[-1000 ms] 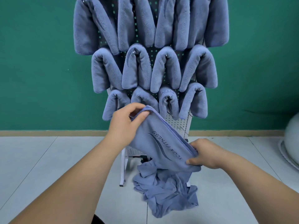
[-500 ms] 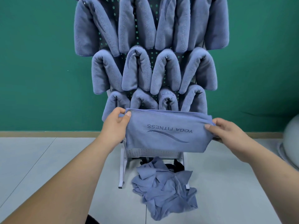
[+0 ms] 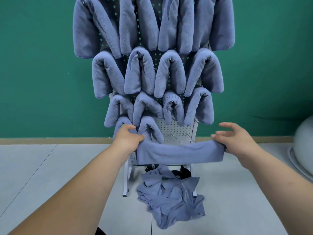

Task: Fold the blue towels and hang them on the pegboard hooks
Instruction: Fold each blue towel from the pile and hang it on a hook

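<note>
Nearest, a folded towel [image 3: 179,154] is held level, its ends gripped by the left hand [image 3: 127,139] and pinched by the right hand [image 3: 237,141]. Beyond, bare hooks [image 3: 186,134] are left open on the pegboard [image 3: 176,128], lower right, beneath hung towels [image 3: 169,73].

The pale tiled floor [image 3: 50,175] carries a crumpled pile of blue towels [image 3: 171,195] by the legs of the pegboard stand [image 3: 126,180], which rest on it. A white rounded object [image 3: 304,141] sits at the floor's right edge.
</note>
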Tool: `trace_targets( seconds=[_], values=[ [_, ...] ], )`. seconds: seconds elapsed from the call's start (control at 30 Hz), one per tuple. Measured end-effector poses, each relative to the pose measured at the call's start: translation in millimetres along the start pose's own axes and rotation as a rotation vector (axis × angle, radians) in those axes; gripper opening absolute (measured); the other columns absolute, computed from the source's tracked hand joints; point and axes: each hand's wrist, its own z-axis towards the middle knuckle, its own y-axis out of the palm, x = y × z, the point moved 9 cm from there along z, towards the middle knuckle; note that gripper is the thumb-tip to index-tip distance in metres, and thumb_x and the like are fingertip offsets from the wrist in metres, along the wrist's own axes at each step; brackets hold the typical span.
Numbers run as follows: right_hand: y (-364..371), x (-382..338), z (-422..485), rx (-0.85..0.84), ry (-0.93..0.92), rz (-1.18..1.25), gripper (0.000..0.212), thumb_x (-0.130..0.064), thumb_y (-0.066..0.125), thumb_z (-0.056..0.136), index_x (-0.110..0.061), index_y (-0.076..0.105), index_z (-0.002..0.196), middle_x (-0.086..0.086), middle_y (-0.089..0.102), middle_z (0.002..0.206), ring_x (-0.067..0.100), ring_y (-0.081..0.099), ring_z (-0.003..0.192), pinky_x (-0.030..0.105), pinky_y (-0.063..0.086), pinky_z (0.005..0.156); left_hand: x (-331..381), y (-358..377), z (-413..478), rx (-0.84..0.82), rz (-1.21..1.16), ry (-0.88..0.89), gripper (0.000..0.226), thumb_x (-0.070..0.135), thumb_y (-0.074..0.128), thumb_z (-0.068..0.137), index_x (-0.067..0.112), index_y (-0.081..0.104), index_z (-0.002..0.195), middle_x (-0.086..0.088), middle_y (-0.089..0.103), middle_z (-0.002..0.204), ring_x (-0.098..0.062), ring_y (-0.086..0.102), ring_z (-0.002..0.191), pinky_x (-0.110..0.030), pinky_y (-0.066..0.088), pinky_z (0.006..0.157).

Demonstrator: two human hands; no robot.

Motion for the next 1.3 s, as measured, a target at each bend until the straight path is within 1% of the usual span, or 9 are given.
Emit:
trace_targets(
  seconds=[0.2, 0.3, 0.47, 0.6, 0.77, 0.83, 0.93, 1.1, 1.3],
  values=[
    [8, -15, -3, -0.148, -0.135, -0.015, 0.024, -0.006, 0.08, 0.091, -0.018, 0.078, 0.11, 0.004, 0.081, 0.107, 0.014, 0.075, 0.094, 0.031, 0.056, 0.085, 13, 1, -3, -0.047, -0.034, 0.12, 0.028, 0.002, 0.07, 0.096, 0.02, 0.068, 0.117, -0.001, 0.077, 0.103, -0.016, 0.067, 0.091, -0.023, 0.046, 0.068],
    [12, -19, -9, -0.224, -0.179, -0.101, 0.035, -0.007, 0.09, 0.08, -0.022, 0.079, 0.11, -0.006, 0.08, 0.108, 0.012, 0.076, 0.096, 0.03, 0.057, 0.091, 20, 7, -9, -0.146, 0.01, 0.182, 0.026, 0.013, 0.083, 0.089, 0.025, 0.073, 0.11, 0.005, 0.076, 0.105, -0.008, 0.068, 0.092, -0.018, 0.047, 0.075],
    [13, -28, -9, -0.109, -0.402, -0.723, 0.04, -0.015, 0.091, 0.076, -0.034, 0.077, 0.108, -0.022, 0.07, 0.101, 0.007, 0.065, 0.09, 0.029, 0.05, 0.082, 29, 16, -13, -0.174, 0.52, 0.408, 0.039, 0.01, 0.082, 0.083, 0.039, 0.069, 0.106, 0.006, 0.063, 0.115, -0.013, 0.063, 0.102, -0.009, 0.044, 0.072],
    [16, -36, -13, 0.033, -0.491, -0.925, 0.013, -0.032, 0.08, 0.085, -0.033, 0.077, 0.098, -0.017, 0.063, 0.085, 0.021, 0.055, 0.09, 0.033, 0.043, 0.071, 39, 19, -14, -0.078, 0.732, 0.526, 0.023, 0.016, 0.07, 0.094, 0.028, 0.073, 0.114, 0.002, 0.058, 0.116, -0.019, 0.057, 0.109, -0.025, 0.043, 0.093],
    [6, -28, -5, -0.011, -0.291, -0.395, 0.006, -0.026, 0.073, 0.09, -0.022, 0.069, 0.087, -0.003, 0.072, 0.08, 0.018, 0.057, 0.067, 0.03, 0.043, 0.061, 27, 4, -6, -0.086, 0.332, 0.22, 0.012, 0.036, 0.06, 0.093, 0.028, 0.066, 0.1, 0.002, 0.064, 0.103, -0.022, 0.058, 0.094, -0.038, 0.053, 0.077],
    [7, -25, -5, -0.081, -0.224, -0.172, 0.008, -0.025, 0.073, 0.096, -0.018, 0.071, 0.097, 0.0, 0.077, 0.091, 0.019, 0.066, 0.079, 0.037, 0.049, 0.071, 20, 4, -5, -0.107, 0.16, 0.101, 0.016, 0.036, 0.063, 0.096, 0.021, 0.066, 0.102, 0.0, 0.065, 0.097, -0.02, 0.057, 0.084, -0.035, 0.047, 0.071],
    [9, -23, -6, -0.129, -0.17, -0.002, 0.016, -0.027, 0.074, 0.099, -0.014, 0.073, 0.108, 0.002, 0.082, 0.1, 0.021, 0.077, 0.092, 0.04, 0.058, 0.085, 24, 2, -7, -0.09, 0.071, 0.154, 0.02, 0.038, 0.066, 0.101, 0.019, 0.068, 0.106, 0.0, 0.072, 0.104, -0.019, 0.065, 0.091, -0.032, 0.049, 0.072],
    [2, -13, 1, -0.023, -0.169, -0.208, 0.014, -0.033, 0.081, 0.093, -0.019, 0.078, 0.096, -0.004, 0.081, 0.086, 0.022, 0.077, 0.083, 0.039, 0.059, 0.076, 27, 2, -6, -0.025, 0.29, 0.28, 0.026, 0.038, 0.064, 0.103, 0.012, 0.064, 0.105, -0.005, 0.067, 0.095, -0.025, 0.064, 0.083, -0.031, 0.051, 0.062],
    [9, -6, 3, 0.072, -0.208, -0.53, 0.028, -0.04, 0.079, 0.092, -0.017, 0.066, 0.083, 0.003, 0.071, 0.074, 0.024, 0.06, 0.068, 0.033, 0.042, 0.058, 16, 9, -7, 0.09, 0.644, 0.308, 0.032, 0.047, 0.06, 0.101, 0.018, 0.051, 0.091, -0.003, 0.062, 0.084, -0.031, 0.06, 0.086, -0.038, 0.047, 0.07]
  ],
)
